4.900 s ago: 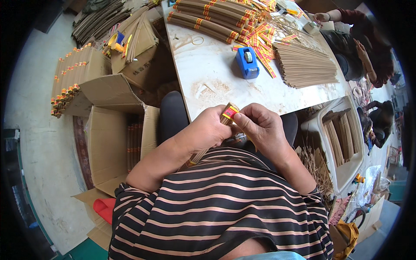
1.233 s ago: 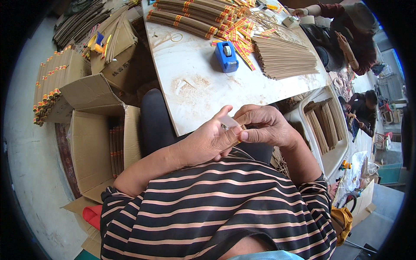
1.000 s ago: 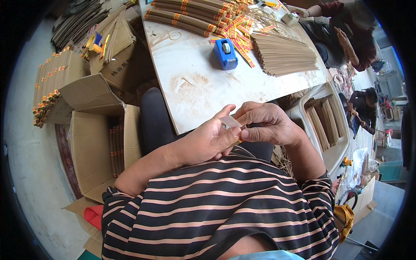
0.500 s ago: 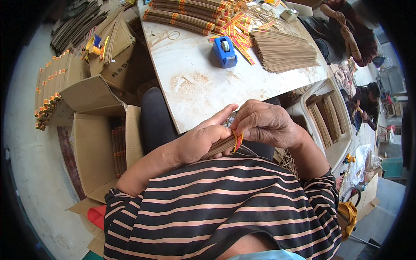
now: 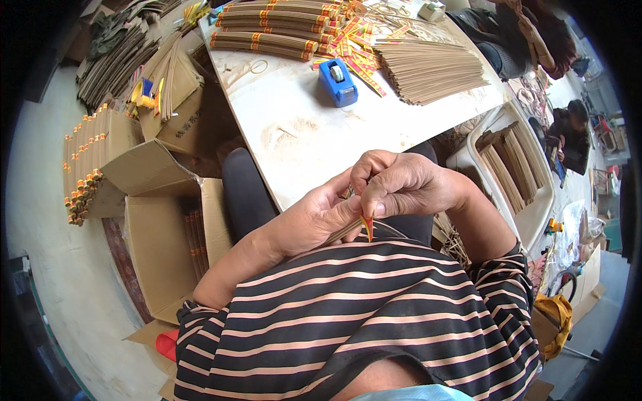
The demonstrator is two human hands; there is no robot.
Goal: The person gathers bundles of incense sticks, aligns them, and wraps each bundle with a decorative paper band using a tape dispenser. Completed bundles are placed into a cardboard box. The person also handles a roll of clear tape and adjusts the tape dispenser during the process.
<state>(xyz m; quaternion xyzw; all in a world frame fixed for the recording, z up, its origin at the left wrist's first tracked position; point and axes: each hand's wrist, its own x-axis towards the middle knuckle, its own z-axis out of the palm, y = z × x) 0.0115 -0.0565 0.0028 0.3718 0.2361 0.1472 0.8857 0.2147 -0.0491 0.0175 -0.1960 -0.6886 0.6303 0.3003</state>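
My left hand (image 5: 314, 217) grips a thin bundle of brown incense sticks (image 5: 342, 232) close to my striped shirt, just off the near edge of the white table (image 5: 294, 127). My right hand (image 5: 401, 184) pinches a red and yellow paper label (image 5: 368, 226) against that bundle with thumb and forefinger. Most of the bundle is hidden inside both hands. On the table lie a blue tape dispenser (image 5: 338, 81), a loose pile of bare sticks (image 5: 428, 70), scattered red and yellow labels (image 5: 354, 53) and finished labelled bundles (image 5: 267, 33) at the far edge.
An open cardboard box (image 5: 160, 227) holding bundles stands on the floor at my left, with stacked labelled bundles (image 5: 83, 167) beyond it. A white tray (image 5: 515, 167) of sticks sits at my right. Another person (image 5: 568, 127) sits further right.
Both hands have stayed together near my chest. The label, earlier hidden between the fingers, now shows below my right thumb, wrapped further around the bundle.
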